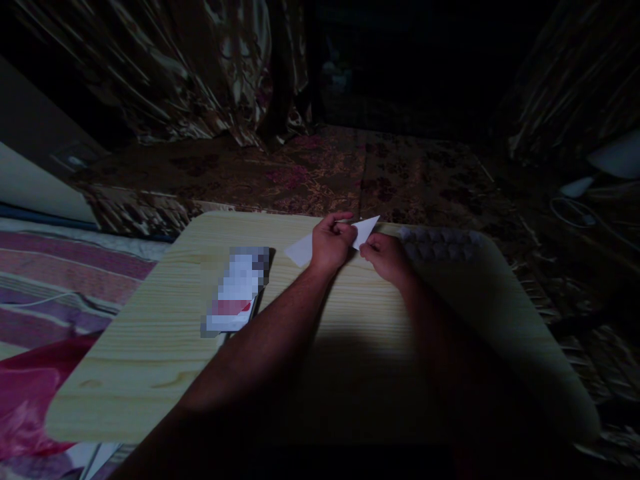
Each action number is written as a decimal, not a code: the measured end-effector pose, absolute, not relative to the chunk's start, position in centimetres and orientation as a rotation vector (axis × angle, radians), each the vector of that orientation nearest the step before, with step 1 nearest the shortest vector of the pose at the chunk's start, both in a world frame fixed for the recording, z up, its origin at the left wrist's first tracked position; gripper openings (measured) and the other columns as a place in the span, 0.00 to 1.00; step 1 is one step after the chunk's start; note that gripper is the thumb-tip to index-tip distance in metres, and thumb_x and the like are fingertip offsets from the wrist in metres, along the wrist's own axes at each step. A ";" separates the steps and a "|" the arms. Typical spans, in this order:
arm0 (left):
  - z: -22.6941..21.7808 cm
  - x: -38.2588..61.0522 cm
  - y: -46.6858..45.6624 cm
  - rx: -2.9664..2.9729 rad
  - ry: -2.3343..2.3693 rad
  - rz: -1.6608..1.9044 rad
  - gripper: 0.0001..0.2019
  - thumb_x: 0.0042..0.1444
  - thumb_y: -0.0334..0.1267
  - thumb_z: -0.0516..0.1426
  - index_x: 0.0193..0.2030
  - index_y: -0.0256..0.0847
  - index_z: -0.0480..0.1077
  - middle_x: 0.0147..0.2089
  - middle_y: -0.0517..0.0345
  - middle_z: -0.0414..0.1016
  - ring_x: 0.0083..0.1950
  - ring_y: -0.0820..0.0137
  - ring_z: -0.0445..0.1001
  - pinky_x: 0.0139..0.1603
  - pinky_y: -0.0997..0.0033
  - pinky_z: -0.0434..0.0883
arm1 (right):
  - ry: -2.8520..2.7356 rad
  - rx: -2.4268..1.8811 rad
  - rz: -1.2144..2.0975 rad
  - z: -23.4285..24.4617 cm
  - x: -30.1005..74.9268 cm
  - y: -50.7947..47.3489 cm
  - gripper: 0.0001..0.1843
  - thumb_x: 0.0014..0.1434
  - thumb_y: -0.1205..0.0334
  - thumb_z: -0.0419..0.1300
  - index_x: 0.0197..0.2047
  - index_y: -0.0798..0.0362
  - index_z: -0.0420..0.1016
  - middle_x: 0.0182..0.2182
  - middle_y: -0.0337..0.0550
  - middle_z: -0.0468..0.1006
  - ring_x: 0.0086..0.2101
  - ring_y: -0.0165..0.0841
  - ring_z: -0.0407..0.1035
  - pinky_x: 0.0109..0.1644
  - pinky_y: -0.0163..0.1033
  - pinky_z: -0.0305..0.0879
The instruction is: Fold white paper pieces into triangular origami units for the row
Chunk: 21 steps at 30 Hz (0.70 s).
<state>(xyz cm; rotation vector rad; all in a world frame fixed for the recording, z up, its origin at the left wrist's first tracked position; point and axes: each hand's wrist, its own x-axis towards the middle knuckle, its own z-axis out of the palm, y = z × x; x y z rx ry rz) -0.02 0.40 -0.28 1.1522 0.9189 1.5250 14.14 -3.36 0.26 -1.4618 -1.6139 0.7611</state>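
A white sheet of paper (299,251), folded to a pointed tip at its right end, lies across the far part of the wooden table. My left hand (331,244) is over the middle of the paper, fingers curled and the thumb side against it. Close by on the right, my right hand (386,256) pinches the paper's lower edge near the tip between thumb and fingers. The left hand covers the paper's centre, so the folds there are hidden.
A phone-like device (237,287) with a lit, blurred screen lies left of my forearm on the table (145,333). Behind my right hand, an egg-carton-like tray (440,244) sits at the far right edge. Patterned curtains (225,67) hang beyond, and striped bedding (45,267) is left.
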 end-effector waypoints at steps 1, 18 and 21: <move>-0.3 0.0 0.4 1.149 0.915 1.525 0.17 0.45 0.34 0.65 0.45 0.37 0.77 0.21 0.69 0.65 0.21 0.79 0.60 0.25 0.77 0.59 | -1.616 -1.463 0.760 0.3 14.1 -3.4 0.10 0.54 0.56 0.60 0.25 0.52 0.69 0.19 0.35 0.70 0.23 0.28 0.61 0.28 0.36 0.53; -0.1 0.0 0.3 1.107 0.984 1.504 0.09 0.45 0.38 0.66 0.34 0.37 0.76 0.25 0.63 0.72 0.25 0.76 0.67 0.28 0.75 0.64 | -1.534 -1.412 0.773 -0.2 14.1 -3.5 0.11 0.53 0.56 0.62 0.23 0.52 0.71 0.19 0.35 0.70 0.22 0.28 0.60 0.28 0.36 0.54; -0.2 -0.1 0.3 1.085 0.933 1.497 0.09 0.45 0.36 0.66 0.33 0.38 0.74 0.24 0.65 0.71 0.24 0.77 0.66 0.27 0.76 0.63 | -1.505 -1.420 0.743 -0.1 14.1 -3.5 0.10 0.52 0.57 0.62 0.23 0.52 0.72 0.19 0.35 0.70 0.22 0.28 0.61 0.29 0.36 0.54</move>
